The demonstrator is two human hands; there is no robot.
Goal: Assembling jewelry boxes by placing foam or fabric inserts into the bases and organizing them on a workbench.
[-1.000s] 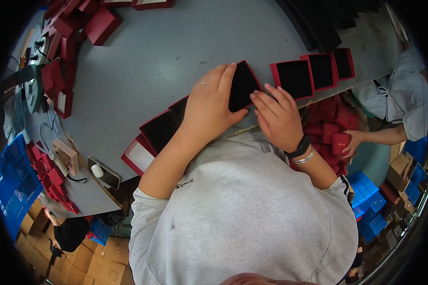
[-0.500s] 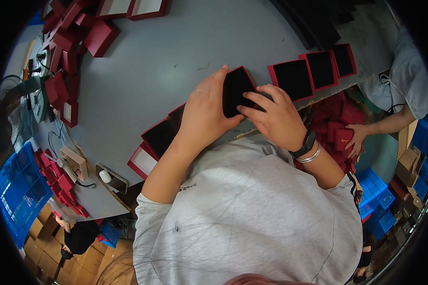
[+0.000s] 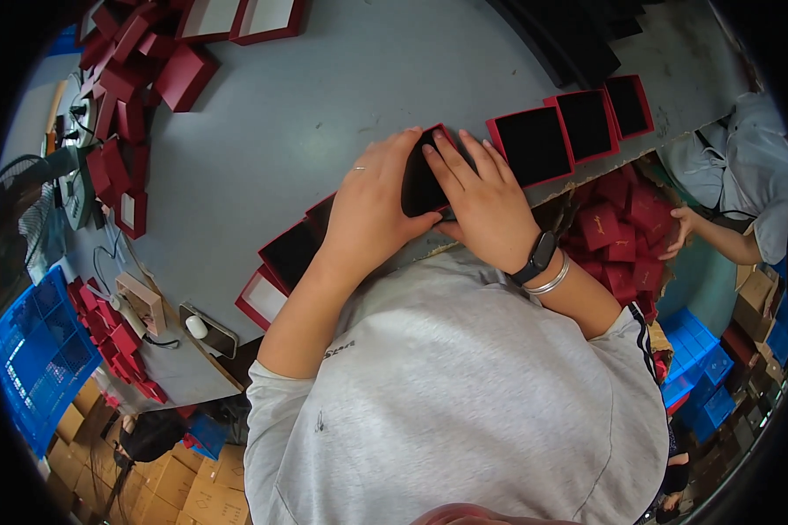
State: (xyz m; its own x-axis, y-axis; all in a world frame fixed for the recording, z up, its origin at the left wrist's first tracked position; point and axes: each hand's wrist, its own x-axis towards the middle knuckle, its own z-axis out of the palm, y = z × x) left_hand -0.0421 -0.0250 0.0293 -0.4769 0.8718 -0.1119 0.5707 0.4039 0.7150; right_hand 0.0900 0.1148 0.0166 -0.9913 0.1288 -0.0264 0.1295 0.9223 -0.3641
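Note:
On the grey table before me lies a shallow red box with a black insert [image 3: 418, 185]. My left hand [image 3: 368, 197] grips its left side, thumb at the near edge and fingers along the far end. Across the insert, my right hand [image 3: 490, 206] lies flat with fingers stretched out, fingertips near the box's far part. Left of these, partly behind my left wrist, are another black-filled red box [image 3: 291, 254] and a red box with a white inside [image 3: 261, 299]. Three filled boxes stand in a row to the right, the nearest filled red box [image 3: 531, 149] beside my right fingers.
Black strips or sheets [image 3: 565, 44] are stacked at the far right. A heap of red boxes [image 3: 124, 77] covers the far left. Past the table's right edge, red boxes [image 3: 617, 232] fill a container near a co-worker's hand [image 3: 685, 229]. A phone [image 3: 210, 331] lies at lower left.
My right hand has shifted from curled fingers at the box's right edge to stretched fingers over its insert. My left hand stays on the box. The co-worker's hand has let go of a red box.

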